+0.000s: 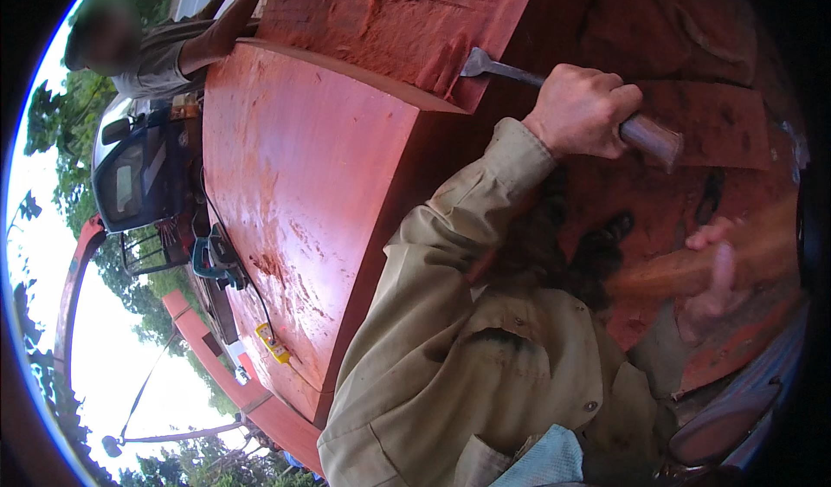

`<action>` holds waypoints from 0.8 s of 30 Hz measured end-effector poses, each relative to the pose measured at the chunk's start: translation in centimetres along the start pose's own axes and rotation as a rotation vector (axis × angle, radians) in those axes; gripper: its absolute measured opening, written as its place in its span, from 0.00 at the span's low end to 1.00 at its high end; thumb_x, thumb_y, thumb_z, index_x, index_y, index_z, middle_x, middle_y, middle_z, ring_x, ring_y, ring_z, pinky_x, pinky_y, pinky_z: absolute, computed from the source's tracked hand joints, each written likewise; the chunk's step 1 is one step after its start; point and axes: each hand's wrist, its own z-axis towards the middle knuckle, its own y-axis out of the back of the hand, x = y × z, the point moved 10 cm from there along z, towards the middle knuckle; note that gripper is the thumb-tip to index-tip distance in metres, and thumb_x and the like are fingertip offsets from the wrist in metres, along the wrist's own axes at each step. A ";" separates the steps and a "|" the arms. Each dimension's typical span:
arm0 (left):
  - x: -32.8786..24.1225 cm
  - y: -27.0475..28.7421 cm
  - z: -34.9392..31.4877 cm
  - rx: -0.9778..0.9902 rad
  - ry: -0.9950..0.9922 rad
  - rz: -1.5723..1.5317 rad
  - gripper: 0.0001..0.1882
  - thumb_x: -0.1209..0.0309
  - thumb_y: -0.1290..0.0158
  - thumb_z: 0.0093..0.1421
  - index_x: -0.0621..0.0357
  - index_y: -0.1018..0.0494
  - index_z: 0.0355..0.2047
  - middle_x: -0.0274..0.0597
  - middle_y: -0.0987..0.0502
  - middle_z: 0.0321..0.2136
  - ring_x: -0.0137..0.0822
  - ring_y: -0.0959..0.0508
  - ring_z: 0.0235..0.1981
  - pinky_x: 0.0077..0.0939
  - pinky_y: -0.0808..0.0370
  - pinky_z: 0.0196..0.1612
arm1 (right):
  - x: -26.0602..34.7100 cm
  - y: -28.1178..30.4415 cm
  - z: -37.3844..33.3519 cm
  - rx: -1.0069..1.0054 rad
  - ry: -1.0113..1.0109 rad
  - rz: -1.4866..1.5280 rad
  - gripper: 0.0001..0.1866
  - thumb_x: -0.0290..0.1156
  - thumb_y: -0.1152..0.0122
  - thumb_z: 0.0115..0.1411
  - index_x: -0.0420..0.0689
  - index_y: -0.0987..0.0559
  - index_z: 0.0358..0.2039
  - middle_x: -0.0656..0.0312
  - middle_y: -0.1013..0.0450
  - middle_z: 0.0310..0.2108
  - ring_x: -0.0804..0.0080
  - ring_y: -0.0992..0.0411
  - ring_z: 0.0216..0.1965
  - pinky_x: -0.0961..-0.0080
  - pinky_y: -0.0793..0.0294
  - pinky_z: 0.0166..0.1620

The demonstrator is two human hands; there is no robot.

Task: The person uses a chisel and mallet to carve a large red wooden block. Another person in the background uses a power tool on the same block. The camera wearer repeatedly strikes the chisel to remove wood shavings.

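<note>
A large reddish timber [294, 167] fills the upper middle, with a rough, dusty recess [389, 28] cut at its far end. In my left hand [582, 110] is a chisel [511, 72] with a flat metal blade and a wooden handle; the fingers are closed round it. Its blade tip rests at the recess, close to the timber's corner. Lower right, my right hand [723, 275] is smeared by motion and seems closed round a thick length of brown wood [658, 266]. Blur hides the exact shape of that wood.
Another person [169, 50] leans on the timber's far side. A teal power planer [216, 258] and a yellow cord connector [273, 343] lie along the timber's left edge. Beyond stand a dark blue vehicle [130, 188] and a curved red beam [221, 370]. Reddish boards [701, 123] lie near my feet.
</note>
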 end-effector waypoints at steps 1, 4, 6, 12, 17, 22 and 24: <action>0.3 -0.3 -0.1 0.028 0.004 0.021 0.14 0.63 0.34 0.40 0.50 0.26 0.25 0.38 0.25 0.20 0.45 0.19 0.23 0.41 0.23 0.25 | -0.5 0.2 -0.2 -0.031 0.002 0.126 0.23 0.31 0.37 0.63 0.34 0.25 0.56 0.55 0.27 0.33 0.64 0.28 0.37 0.71 0.28 0.47; 0.8 1.0 -0.4 -0.051 -0.033 0.001 0.14 0.63 0.34 0.40 0.50 0.26 0.25 0.38 0.25 0.21 0.46 0.19 0.24 0.41 0.23 0.25 | -2.9 -2.3 -0.5 0.131 -0.050 -0.278 0.24 0.28 0.31 0.61 0.35 0.25 0.56 0.57 0.26 0.36 0.68 0.26 0.40 0.68 0.25 0.49; 1.0 1.2 -0.3 -0.030 -0.045 -0.003 0.14 0.64 0.34 0.40 0.51 0.26 0.25 0.39 0.25 0.21 0.46 0.19 0.24 0.42 0.23 0.26 | -2.8 -2.7 -0.7 0.150 0.053 -0.433 0.25 0.26 0.27 0.60 0.35 0.25 0.56 0.57 0.24 0.39 0.73 0.25 0.43 0.67 0.23 0.49; -2.1 -0.3 -0.4 -0.009 -0.049 0.042 0.16 0.63 0.34 0.39 0.49 0.27 0.26 0.37 0.25 0.22 0.45 0.19 0.24 0.41 0.23 0.26 | -4.2 2.2 -2.2 0.028 -0.144 0.016 0.19 0.24 0.32 0.63 0.33 0.25 0.52 0.56 0.25 0.38 0.73 0.26 0.35 0.70 0.23 0.43; -2.8 -0.8 -1.8 -0.009 -0.057 0.014 0.16 0.63 0.34 0.36 0.47 0.25 0.28 0.35 0.26 0.21 0.43 0.20 0.23 0.40 0.24 0.25 | -3.1 5.3 -1.4 -0.031 -0.103 -0.006 0.21 0.27 0.39 0.65 0.31 0.30 0.56 0.55 0.28 0.35 0.69 0.29 0.33 0.70 0.25 0.42; -1.0 0.1 -2.0 -0.038 -0.016 0.035 0.15 0.65 0.34 0.37 0.47 0.24 0.27 0.36 0.26 0.20 0.43 0.20 0.23 0.39 0.24 0.24 | 0.2 5.5 -0.1 -0.152 -0.067 0.085 0.24 0.30 0.37 0.65 0.32 0.30 0.57 0.54 0.28 0.37 0.66 0.29 0.38 0.65 0.25 0.45; -0.5 0.3 -2.0 -0.004 0.010 0.035 0.14 0.64 0.33 0.38 0.47 0.24 0.27 0.36 0.25 0.21 0.44 0.20 0.23 0.40 0.24 0.25 | -0.5 1.3 0.2 0.028 -0.057 -0.081 0.25 0.31 0.33 0.63 0.33 0.28 0.56 0.55 0.27 0.40 0.66 0.28 0.41 0.65 0.25 0.48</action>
